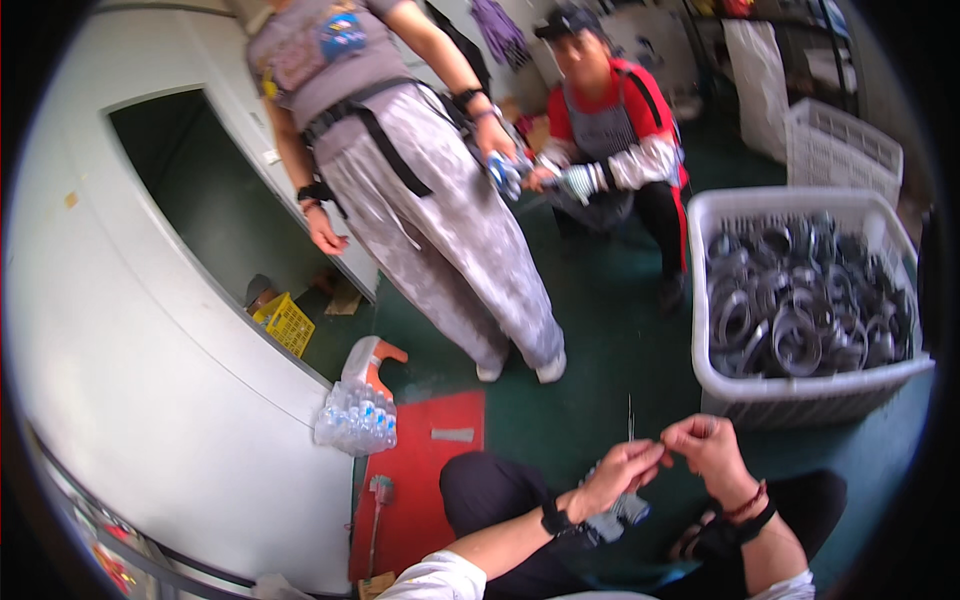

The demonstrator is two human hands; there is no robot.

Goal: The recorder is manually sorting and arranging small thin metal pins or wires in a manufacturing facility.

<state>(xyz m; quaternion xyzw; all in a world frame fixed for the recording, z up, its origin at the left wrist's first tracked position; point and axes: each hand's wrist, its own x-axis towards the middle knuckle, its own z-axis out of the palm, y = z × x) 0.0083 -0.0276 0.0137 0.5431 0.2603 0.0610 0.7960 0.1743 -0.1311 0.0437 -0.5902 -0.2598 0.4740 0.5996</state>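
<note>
Left hand [622, 474] and right hand [710, 452] meet above the lap, thumb and fingers of each pinched closed; anything between the tips too small to tell; grey-blue cloth bundle [615, 516] just below the left hand; thin upright rod [631, 418] beside it, cannot tell if touched; red mat [420, 490] at left on dark green floor [595, 345], long-handled brush [381, 487] lying on it; large white crate [703, 310] at right, heaped with dark rings [797, 340]; wrapped bottles [357, 418] by the white wall [110, 270], orange-and-white stool [370, 362] just behind; standing person [410, 160] past the mat; yellow crate [286, 325] through the doorway [190, 170]; crouching gloved person [612, 115] farther back; second white crate [848, 152] and white sack [757, 90] at far right.
</note>
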